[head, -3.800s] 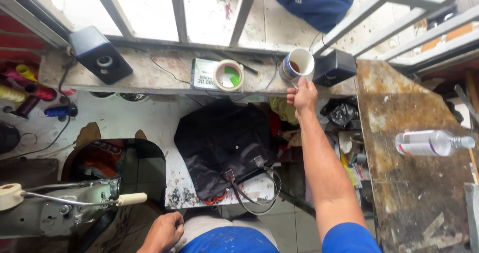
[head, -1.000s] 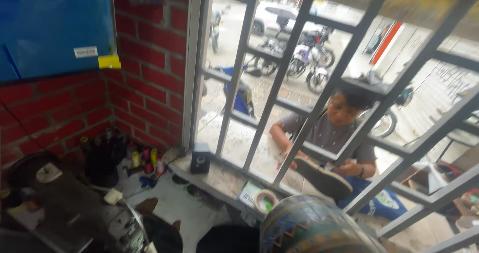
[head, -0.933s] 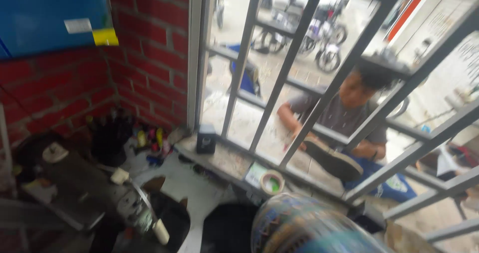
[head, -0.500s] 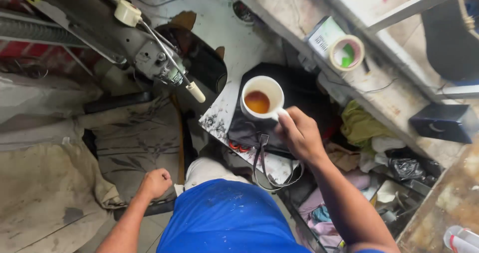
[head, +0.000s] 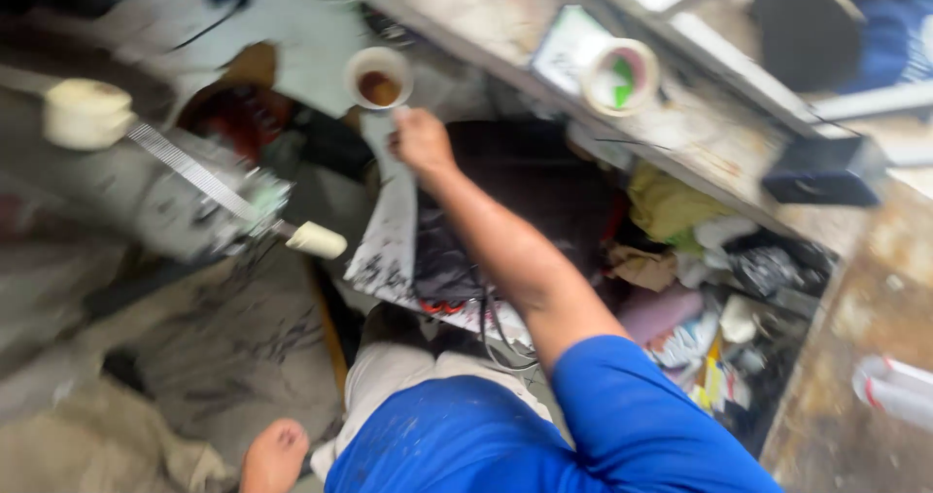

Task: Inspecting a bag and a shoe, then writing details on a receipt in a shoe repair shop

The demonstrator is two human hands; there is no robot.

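Cluttered and blurred with motion, the workbench (head: 389, 250) is a pale, paint-stained slab seen from above, with a long grey ledge (head: 700, 134) running along its far side. On the bench near its far end stands a white mug (head: 379, 75) with brown liquid in it, upright. The right hand (head: 420, 143) is stretched out just beside the mug on the near side, fingers curled in a narrow grip; the blur makes it impossible to say whether they touch the mug's handle or sit a little apart from it. The arm runs back across a black bag (head: 530, 202) lying on the bench to a blue sleeve (head: 661, 425). The left hand (head: 274, 457) rests low at the bottom edge, closed into a loose fist and holding nothing that can be seen. To the left of the mug a grey machine (head: 165, 192) carries a cream knob (head: 86, 112) and a cream-tipped lever (head: 316, 240). On the ledge sits a roll of tape (head: 619, 77) with a green centre, next to a flat whitish box (head: 569, 51), and farther right a small black box (head: 826, 170). Rags and scraps (head: 700, 270) fill a bin right of the bag.
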